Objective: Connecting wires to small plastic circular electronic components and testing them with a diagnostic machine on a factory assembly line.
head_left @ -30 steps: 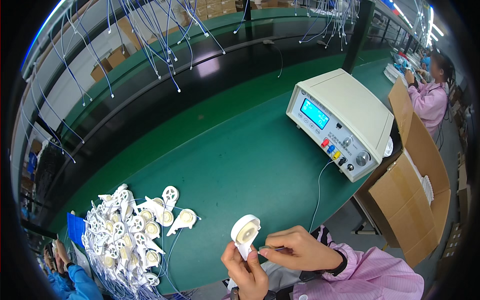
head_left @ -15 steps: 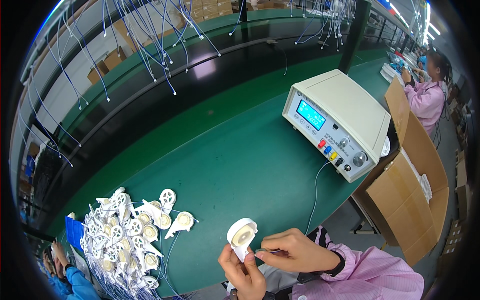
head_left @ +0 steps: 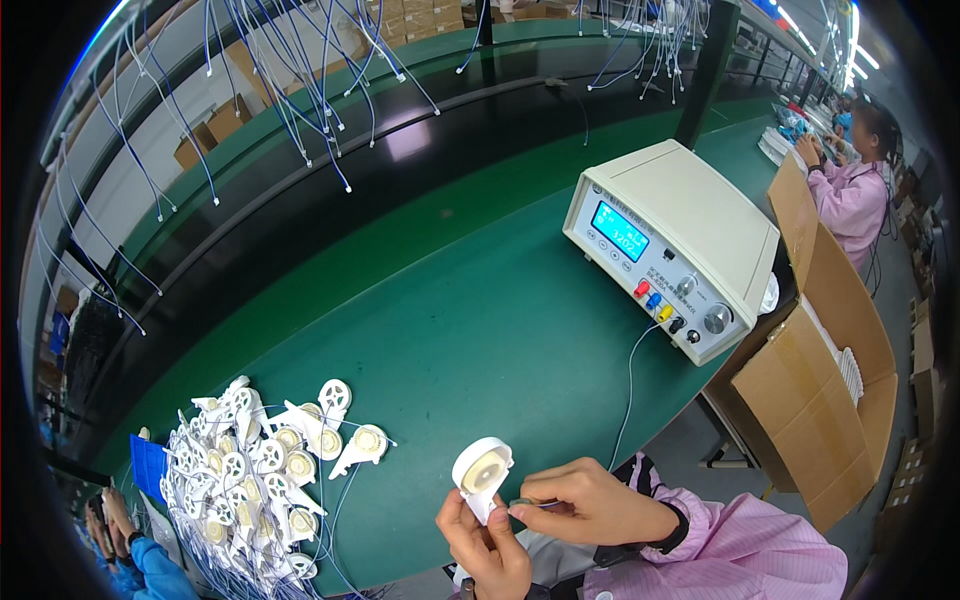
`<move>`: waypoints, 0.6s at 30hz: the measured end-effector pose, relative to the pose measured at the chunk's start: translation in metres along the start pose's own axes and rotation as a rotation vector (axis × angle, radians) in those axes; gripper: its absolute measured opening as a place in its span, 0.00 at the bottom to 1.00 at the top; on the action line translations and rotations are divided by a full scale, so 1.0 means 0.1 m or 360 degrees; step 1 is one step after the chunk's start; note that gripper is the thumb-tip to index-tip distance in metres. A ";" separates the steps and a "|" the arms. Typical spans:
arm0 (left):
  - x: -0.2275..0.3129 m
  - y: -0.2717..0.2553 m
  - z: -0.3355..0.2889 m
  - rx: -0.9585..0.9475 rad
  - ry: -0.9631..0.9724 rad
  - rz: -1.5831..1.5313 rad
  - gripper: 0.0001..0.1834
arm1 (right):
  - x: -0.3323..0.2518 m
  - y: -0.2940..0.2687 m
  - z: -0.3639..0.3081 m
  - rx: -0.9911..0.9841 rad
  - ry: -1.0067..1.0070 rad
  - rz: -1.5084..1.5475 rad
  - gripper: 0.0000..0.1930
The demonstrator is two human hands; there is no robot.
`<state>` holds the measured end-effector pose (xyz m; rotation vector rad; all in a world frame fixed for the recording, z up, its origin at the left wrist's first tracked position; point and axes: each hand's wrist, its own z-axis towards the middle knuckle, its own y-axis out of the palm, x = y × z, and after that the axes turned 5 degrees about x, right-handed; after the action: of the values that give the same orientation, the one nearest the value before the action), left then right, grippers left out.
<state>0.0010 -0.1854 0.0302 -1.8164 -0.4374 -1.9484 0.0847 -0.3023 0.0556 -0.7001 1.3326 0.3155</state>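
Note:
My left hand [head_left: 490, 555] is closed at the bottom centre, its thumb and fingers pinching the narrow stem of a small white plastic blower fan [head_left: 482, 468]. The fan's round cup, with a cream-coloured disc inside, points up. Just right of the stem, my right hand [head_left: 590, 505] is closed, thumb and forefinger pinching a small greenish connector [head_left: 522, 505] on a thin wire. Whether the connector touches the fan I cannot tell. To the left lies a heap of similar white blower fans [head_left: 245, 480] with tangled blue and white wires.
A beige bench tester [head_left: 670, 245] with a lit blue screen stands right of centre; a thin cable runs from its sockets toward my right hand. Beyond it is an open cardboard box [head_left: 810, 410]. Wires [head_left: 320, 90] hang above the dark conveyor. Co-workers sit far right and lower left.
My hands, the fan and the connector stay almost exactly in place. The hands of the co-worker in pink at the upper right have shifted slightly.

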 end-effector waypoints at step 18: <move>-0.01 -0.01 0.02 -0.0006 -0.0048 -0.0035 0.23 | 0.01 0.03 0.02 -0.0008 0.0001 -0.0037 0.15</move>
<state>0.0017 -0.1833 0.0295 -1.8528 -0.4657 -1.9397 0.0848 -0.2995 0.0536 -0.7193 1.3241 0.3002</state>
